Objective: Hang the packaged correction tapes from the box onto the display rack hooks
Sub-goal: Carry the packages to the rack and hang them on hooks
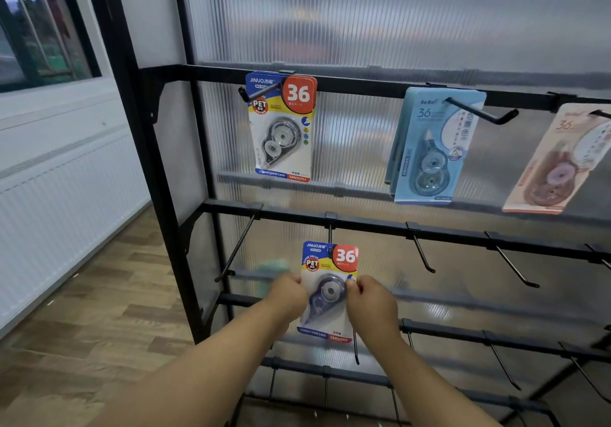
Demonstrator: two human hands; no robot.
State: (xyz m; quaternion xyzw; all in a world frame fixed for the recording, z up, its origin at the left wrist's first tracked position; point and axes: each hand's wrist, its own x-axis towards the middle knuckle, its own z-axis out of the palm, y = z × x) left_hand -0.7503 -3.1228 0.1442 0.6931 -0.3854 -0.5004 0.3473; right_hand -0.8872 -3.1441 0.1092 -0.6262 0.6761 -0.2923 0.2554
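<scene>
A blue, yellow and red correction tape pack hangs in front of the second rail's hook, its top hole at the hook. My left hand pinches its left edge and my right hand pinches its right edge. On the top rail hang a stack of the same packs, a stack of light blue packs and a peach pack. The box is out of view.
The black display rack has several bare hooks on the lower rails, such as a long hook at left and hooks at right. A ribbed translucent panel backs it. A white wall, a window and wood floor lie to the left.
</scene>
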